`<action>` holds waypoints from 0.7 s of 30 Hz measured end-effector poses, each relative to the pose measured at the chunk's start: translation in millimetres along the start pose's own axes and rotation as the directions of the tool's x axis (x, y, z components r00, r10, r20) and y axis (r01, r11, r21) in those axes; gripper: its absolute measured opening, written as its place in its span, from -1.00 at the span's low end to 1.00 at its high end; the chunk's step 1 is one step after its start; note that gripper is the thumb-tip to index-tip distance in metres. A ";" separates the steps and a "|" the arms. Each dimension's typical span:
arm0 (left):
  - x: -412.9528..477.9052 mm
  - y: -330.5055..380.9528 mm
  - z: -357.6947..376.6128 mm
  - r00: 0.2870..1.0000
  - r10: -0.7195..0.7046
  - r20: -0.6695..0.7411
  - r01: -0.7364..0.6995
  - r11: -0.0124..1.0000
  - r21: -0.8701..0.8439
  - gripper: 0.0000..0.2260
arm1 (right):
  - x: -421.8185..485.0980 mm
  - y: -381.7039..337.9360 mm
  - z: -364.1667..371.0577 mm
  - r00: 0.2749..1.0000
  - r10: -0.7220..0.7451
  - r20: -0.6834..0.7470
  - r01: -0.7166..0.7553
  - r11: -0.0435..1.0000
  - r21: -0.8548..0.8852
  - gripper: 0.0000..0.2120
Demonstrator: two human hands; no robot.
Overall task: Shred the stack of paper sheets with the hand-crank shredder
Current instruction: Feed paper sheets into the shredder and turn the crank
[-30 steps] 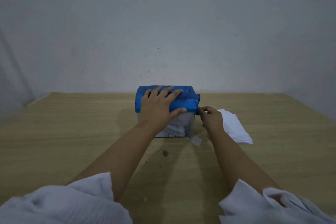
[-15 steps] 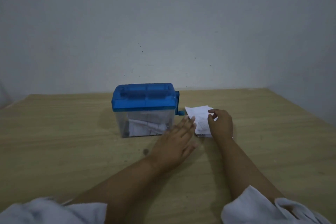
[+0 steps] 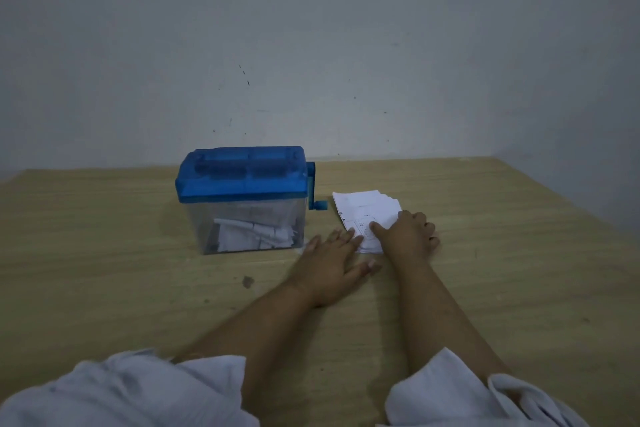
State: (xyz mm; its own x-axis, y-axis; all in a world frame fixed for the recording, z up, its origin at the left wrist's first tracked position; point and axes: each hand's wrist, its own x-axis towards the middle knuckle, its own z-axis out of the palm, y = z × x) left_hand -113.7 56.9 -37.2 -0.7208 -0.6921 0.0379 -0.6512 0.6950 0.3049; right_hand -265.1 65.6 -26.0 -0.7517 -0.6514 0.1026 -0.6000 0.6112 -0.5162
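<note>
Light wooden table [image 3: 104,253], small dark stain [image 3: 247,281] on its surface, scuffed grey wall [image 3: 346,45] behind with scattered dark specks.

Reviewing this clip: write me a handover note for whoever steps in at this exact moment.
Left hand: open, flat on the table, fingertips at the edge of the paper stack.
Right hand: on the stack, thumb on the top sheet; grip unclear.
Shredder stands left of the stack, crank untouched.
Done: shreds lie inside it.
Left: feed and crank the stacked sheets.
</note>
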 end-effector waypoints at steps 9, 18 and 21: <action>-0.5 2.8 -3.2 1.000 -0.011 0.021 0.010 1.000 0.025 -0.43 | 8.4 5.5 0.6 0.994 0.064 -0.087 -0.041 0.969 0.245 -0.70; -0.4 1.9 -2.3 1.000 -0.009 -0.001 0.009 1.000 0.019 -0.42 | 5.7 5.4 -3.5 0.968 0.105 -0.227 -0.005 0.916 0.401 -0.84; -2.3 3.5 -1.0 0.995 -0.002 -0.104 0.000 1.000 -0.019 -0.43 | -1.9 3.4 -5.6 0.955 0.119 -0.271 0.032 0.869 0.495 -0.80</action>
State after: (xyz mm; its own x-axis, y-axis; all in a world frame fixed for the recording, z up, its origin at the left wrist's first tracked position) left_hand -114.0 60.7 -35.3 -0.6913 -0.7097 0.1358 -0.6465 0.6914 0.3225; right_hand -267.3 71.4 -23.3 -0.8636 -0.4274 0.2673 -0.4102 0.2874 -0.8655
